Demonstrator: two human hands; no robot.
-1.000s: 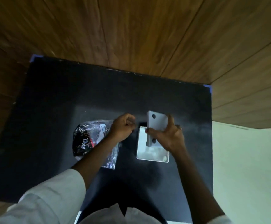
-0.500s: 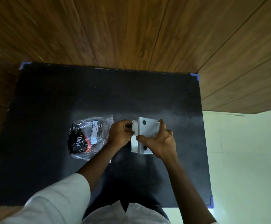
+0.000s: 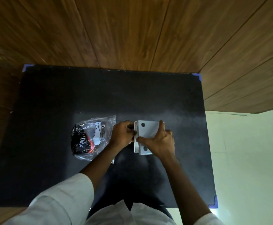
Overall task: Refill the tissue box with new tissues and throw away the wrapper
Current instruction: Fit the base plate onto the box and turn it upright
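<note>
Holding: white tissue box (image 3: 147,132), my right grip (image 3: 161,142) clasped over it, left grip (image 3: 122,135) pinching its left edge; tissue packet (image 3: 92,137) beside, on black tabletop (image 3: 67,95).

A black desk (image 3: 51,111) is carrying a white tissue box (image 3: 147,132) between the hands and a plastic wrapper (image 3: 90,138) lying just left of them.

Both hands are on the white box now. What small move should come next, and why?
Probably press the white cover down until it sits flush on the base. The right hand holds it almost aligned over the base, whose edge shows only at the left, and the left hand steadies that side. The wrapper lies beside it.
</note>
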